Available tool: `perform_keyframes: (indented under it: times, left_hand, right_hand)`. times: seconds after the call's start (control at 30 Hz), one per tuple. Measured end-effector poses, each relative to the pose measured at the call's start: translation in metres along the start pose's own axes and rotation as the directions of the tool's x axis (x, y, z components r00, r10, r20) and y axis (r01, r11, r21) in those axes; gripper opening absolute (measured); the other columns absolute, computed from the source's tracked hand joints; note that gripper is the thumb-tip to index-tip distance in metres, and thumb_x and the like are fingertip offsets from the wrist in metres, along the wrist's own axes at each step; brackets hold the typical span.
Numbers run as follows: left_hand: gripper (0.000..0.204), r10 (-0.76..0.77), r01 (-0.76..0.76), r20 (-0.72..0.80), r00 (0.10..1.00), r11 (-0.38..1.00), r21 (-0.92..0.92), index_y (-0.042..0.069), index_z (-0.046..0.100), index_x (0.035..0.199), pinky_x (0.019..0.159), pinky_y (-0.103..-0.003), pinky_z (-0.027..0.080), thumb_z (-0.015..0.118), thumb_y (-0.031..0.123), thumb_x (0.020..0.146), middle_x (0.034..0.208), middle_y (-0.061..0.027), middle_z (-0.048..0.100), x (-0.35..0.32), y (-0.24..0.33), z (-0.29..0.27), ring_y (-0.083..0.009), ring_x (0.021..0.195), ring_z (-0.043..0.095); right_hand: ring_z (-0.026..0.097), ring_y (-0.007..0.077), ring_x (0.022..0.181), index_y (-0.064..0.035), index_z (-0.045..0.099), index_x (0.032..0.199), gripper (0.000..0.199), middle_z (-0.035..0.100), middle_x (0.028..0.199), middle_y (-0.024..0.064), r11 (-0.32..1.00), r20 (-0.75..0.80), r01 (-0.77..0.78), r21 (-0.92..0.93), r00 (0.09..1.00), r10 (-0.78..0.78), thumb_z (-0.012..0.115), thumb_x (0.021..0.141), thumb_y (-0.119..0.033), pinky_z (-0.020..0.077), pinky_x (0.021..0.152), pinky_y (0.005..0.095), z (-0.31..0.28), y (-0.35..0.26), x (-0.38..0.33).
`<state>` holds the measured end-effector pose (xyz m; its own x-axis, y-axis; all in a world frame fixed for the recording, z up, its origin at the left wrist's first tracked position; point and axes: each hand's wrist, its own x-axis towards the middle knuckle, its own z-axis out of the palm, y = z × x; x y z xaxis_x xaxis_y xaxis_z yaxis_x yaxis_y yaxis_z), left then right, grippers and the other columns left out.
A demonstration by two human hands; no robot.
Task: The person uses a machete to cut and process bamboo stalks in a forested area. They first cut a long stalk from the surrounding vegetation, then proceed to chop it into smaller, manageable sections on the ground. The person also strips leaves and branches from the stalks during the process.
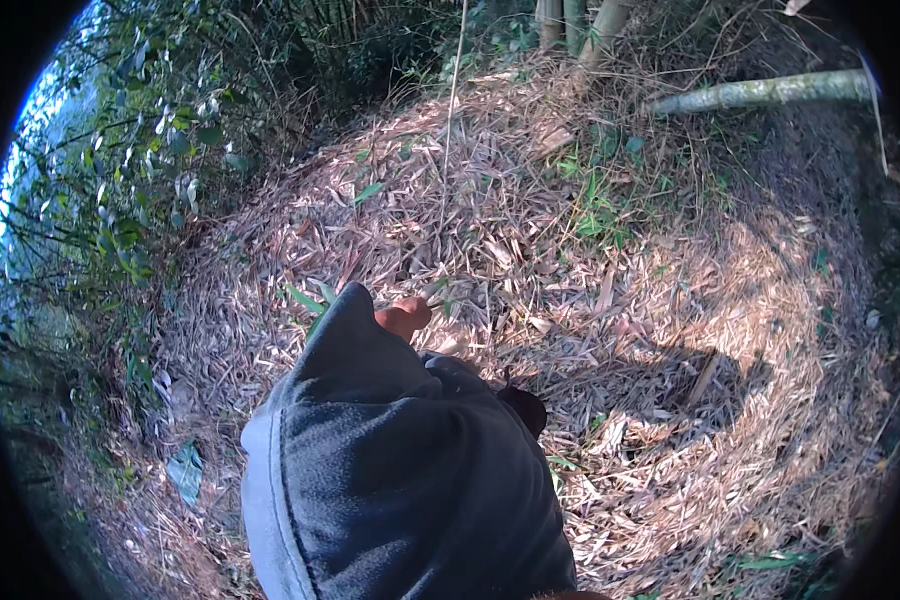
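A dark grey-blue cloth sleeve (400,480) fills the lower middle and hides much of what lies beyond it. Past its far edge shows a small patch of bare skin, seemingly part of my left hand (405,318), over the leaf litter. Its fingers cannot be made out, nor whether it holds anything. Narrow green leaves (310,298) stick out just left of it. On the sleeve's right side a dark rounded shape (525,410) shows in shade; I cannot tell what it is. My right hand cannot be picked out.
Dry leaves and stalks (670,290) cover the sloping ground. A thin upright stem (453,100) rises ahead. At the upper right lies a pale bamboo pole (770,93); thick bamboo stems (575,25) stand at the back. Leafy bushes (130,170) line the left. A shadow (660,385) falls right of the sleeve.
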<state>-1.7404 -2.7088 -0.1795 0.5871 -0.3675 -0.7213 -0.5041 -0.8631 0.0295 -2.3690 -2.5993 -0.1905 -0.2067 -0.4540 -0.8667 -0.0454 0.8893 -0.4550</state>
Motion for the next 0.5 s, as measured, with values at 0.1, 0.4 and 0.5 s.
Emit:
perform_keyframes:
  times: [0.1,0.4,0.5]
  left_hand:
    - [0.037,0.111,-0.206,-0.293,0.95,0.926,-0.317,0.009,0.072,0.102,0.084,-0.045,0.053,0.047,0.035,0.091,0.103,-0.0132,0.072,-0.018,0.084,0.047,-0.0301,0.098,0.068]
    - [0.037,0.531,-0.518,0.022,0.847,0.835,-0.187,0.007,0.07,0.102,0.084,-0.049,0.053,0.046,0.031,0.09,0.101,-0.0163,0.071,-0.092,0.334,0.079,-0.035,0.097,0.068]
    - [0.031,0.668,-0.661,-0.016,0.744,0.732,-0.166,0.011,0.066,0.105,0.073,-0.049,0.052,0.051,0.035,0.091,0.094,-0.0162,0.069,-0.11,0.387,0.077,-0.0365,0.088,0.067]
  right_hand:
    - [0.059,0.0171,0.054,-0.0059,0.064,0.087,0.007,0.063,0.07,0.0065,0.985,0.028,0.106,-0.133,0.994,-0.103,0.059,0.09,-0.01,0.0478,0.047,0.0311,-0.026,-0.106,0.039]
    - [0.058,0.0158,0.056,-0.006,0.063,0.088,0.008,0.062,0.071,0.005,0.958,0.024,0.189,-0.217,0.982,-0.188,0.056,0.092,-0.009,0.0481,0.048,0.0303,-0.123,-0.239,0.096]
    - [0.057,0.0153,0.056,-0.006,0.063,0.089,0.009,0.061,0.071,0.0045,0.975,-0.03,0.168,-0.144,0.984,-0.174,0.055,0.092,-0.009,0.0482,0.048,0.03,-0.157,-0.235,0.106]
